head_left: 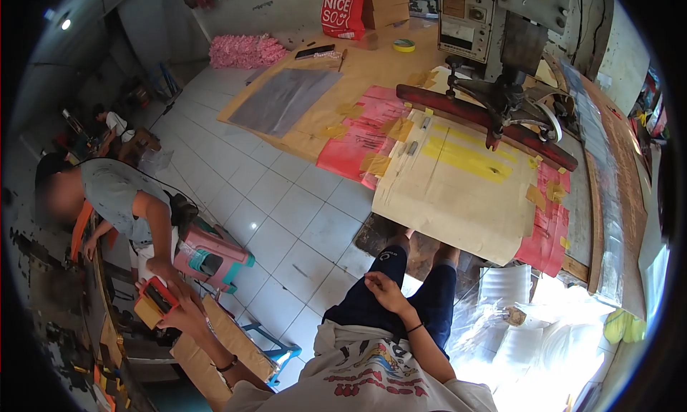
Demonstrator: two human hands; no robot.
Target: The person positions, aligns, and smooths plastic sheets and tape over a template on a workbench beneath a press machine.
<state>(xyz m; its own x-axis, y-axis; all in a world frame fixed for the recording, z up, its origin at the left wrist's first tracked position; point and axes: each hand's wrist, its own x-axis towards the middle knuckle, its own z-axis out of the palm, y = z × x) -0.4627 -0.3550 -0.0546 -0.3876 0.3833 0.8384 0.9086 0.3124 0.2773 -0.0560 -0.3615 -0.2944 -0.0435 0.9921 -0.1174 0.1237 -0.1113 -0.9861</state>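
My left hand (187, 317), with a dark band at its wrist, reaches out to the left and grips a small red-and-yellow block-shaped thing (156, 302). Its exact kind I cannot make out. A co-worker's hand (163, 270) comes down close to the same thing from above; whether it touches is unclear. My right hand (386, 292) hovers over or rests on my dark shorts (372, 283), fingers loosely bent and apart, with nothing visible in them.
A press machine (509, 100) with a dark red bar stands over a tan sheet (458, 190) taped to red sheets (368, 136). A grey sheet (285, 100) lies on the wooden table (315, 136). Pink and teal stools (215, 258) and cardboard (236, 340) are at left.
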